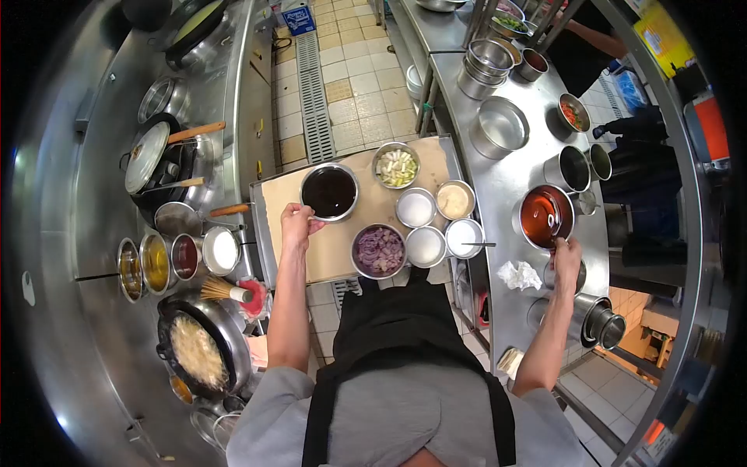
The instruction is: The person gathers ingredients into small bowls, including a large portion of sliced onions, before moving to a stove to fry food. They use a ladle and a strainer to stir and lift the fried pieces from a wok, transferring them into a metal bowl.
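Observation:
My left hand (298,226) pinches the near rim of a round metal container of dark liquid (330,191), on a brown-paper-lined tray (292,249). Out to the right, my right hand (567,261) has its fingers closed at the near rim of a metal pot of reddish-amber liquid (542,216) on the steel counter. Also on the tray are a bowl of chopped pale green vegetable (396,166), a bowl of chopped purple onion (379,251), bowls of white powder (416,208) and a bowl of beige powder (454,200). A spoon handle (478,244) sticks out of one white bowl.
A wok of frothing pale oil (198,352), sauce containers (157,263) and a lidded pan (148,157) line the stove at left. The right counter holds a large empty pot (499,127), stacked pots (489,68) and a crumpled white cloth (519,275). Another person (591,39) stands behind it.

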`<state>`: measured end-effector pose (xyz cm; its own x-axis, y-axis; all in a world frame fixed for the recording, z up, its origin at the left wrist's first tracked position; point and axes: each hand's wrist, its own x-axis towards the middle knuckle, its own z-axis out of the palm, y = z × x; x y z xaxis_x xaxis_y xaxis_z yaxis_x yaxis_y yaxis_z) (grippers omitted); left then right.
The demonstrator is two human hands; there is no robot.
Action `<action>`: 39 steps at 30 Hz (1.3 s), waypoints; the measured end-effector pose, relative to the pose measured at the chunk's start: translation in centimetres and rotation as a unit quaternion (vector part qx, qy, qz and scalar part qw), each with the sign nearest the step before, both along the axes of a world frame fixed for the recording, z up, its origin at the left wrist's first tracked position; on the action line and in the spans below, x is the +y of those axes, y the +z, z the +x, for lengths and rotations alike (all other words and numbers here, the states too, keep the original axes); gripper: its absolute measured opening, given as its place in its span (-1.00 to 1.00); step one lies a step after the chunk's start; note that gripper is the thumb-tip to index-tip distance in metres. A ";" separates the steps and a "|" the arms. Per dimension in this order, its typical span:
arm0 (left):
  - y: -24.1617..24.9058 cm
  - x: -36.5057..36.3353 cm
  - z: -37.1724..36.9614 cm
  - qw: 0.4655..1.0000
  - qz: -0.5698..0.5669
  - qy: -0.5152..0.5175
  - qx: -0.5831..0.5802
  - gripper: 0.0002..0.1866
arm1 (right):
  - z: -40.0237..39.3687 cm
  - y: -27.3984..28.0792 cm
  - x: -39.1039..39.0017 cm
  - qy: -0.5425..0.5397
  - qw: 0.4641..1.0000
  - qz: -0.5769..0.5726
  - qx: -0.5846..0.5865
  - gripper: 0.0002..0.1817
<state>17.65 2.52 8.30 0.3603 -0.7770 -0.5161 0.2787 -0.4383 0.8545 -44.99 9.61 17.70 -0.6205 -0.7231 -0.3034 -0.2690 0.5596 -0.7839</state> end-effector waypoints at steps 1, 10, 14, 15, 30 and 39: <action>-1.3 -0.5 1.2 1.000 0.002 0.003 0.004 -0.83 | 1.2 1.0 0.8 0.008 1.000 -0.006 -0.006 -0.78; -7.7 -1.0 9.7 0.998 -0.035 0.037 0.048 -0.83 | 17.6 2.6 3.9 0.094 0.986 0.007 -0.139 -0.84; -8.2 -1.1 12.7 0.999 -0.018 0.018 0.045 -0.77 | 26.9 2.2 3.5 0.134 0.972 0.021 -0.193 -0.80; -8.5 -1.3 13.2 0.999 -0.019 0.010 0.048 -0.77 | 28.6 1.1 3.3 0.182 0.970 0.013 -0.163 -0.77; -4.0 9.0 20.1 0.983 0.105 -0.148 -0.013 -0.51 | 52.9 -14.0 2.9 0.478 0.870 0.053 -0.109 -0.59; -8.8 19.5 20.8 0.981 0.093 -0.056 -0.163 -0.57 | 60.1 -16.2 4.4 0.485 0.856 0.053 -0.170 -0.68</action>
